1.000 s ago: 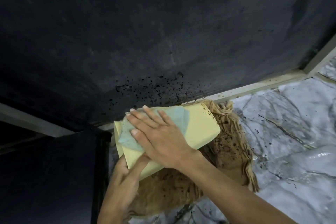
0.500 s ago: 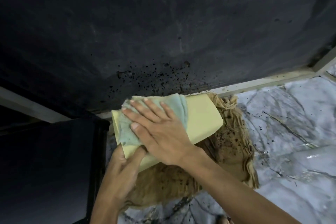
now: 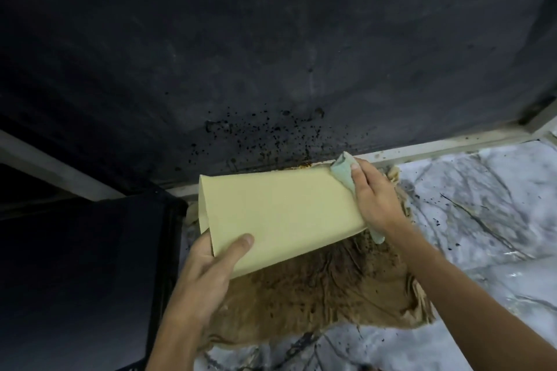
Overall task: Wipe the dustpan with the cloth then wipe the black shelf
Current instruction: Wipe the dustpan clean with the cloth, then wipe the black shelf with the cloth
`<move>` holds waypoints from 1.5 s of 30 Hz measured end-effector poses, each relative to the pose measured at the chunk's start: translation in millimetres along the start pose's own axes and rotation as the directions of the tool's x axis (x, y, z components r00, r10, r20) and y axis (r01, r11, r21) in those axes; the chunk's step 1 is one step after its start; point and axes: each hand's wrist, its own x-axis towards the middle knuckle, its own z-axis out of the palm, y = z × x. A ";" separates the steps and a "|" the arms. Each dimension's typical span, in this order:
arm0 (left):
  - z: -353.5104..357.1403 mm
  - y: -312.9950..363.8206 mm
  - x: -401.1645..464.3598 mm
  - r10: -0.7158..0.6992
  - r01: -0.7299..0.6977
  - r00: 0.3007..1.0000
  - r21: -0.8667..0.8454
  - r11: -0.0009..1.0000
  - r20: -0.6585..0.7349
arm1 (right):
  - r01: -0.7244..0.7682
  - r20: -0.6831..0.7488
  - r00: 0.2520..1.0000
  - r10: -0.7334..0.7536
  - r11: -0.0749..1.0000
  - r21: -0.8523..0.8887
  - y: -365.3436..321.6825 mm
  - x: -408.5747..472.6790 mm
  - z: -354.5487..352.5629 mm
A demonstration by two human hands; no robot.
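Left hand (image 3: 208, 268): nearest the camera, lower centre; grip closed on the near-left corner of the dustpan (image 3: 280, 214), thumb (image 3: 238, 247) lying across its upper face, remaining fingers hidden beneath. Dustpan: pale yellow, flat face turned up, held tilted above the floor, its far edge close to the pale ledge (image 3: 437, 147). Right hand (image 3: 373, 199): at the dustpan's right edge, arm entering from lower right; grip closed around the cloth (image 3: 343, 172), pressing it against that edge. Cloth: pale green, bunched, one end showing above the fingers near the dustpan's far-right corner, another end showing below the palm at the near-right corner. Brown rag (image 3: 331, 292): crumpled, stained, flecked with dark crumbs, spread on the floor directly under the dustpan and reaching to the right of it. Floor (image 3: 482, 205): white marble pattern with grey veins, scattered dark specks on the right. Black box-like surface (image 3: 81, 280): left of the hands, detail too dark to tell. Black shelf (image 3: 271, 39): broad dark panel filling the far upper half, with a patch of dark specks (image 3: 265, 132) just beyond the dustpan's far edge.
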 end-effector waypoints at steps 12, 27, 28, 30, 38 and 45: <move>-3.8 81.7 4.7 0.140 -0.442 0.870 0.623 0.645 0.472 | 0.276 -0.070 0.952 -0.297 0.937 -0.215 -4.7 -36.5 -67.5; 19.5 73.1 -14.8 -0.086 -0.676 0.736 0.735 -0.045 0.671 | 0.486 -0.093 0.862 -0.498 0.864 -0.130 -87.1 -62.5 -95.7; 18.7 73.3 -15.1 -0.076 -0.674 0.738 0.739 -0.026 0.670 | 0.493 -0.084 0.859 -0.505 0.860 -0.133 -90.5 -64.2 -94.3; 19.2 71.5 -16.3 -0.065 -0.670 0.741 0.742 -0.007 0.669 | 0.488 -0.059 0.865 -0.499 0.862 -0.133 -95.2 -66.3 -92.1; 2.9 84.4 -41.4 0.109 -0.674 0.738 0.722 0.157 0.665 | 0.526 0.016 0.847 -0.531 0.835 -0.160 -125.5 -79.4 -97.1; -98.5 113.2 -124.4 0.499 -0.565 0.801 0.692 0.449 0.330 | 0.632 0.058 0.769 -0.636 0.745 -0.214 -183.6 -104.0 -106.3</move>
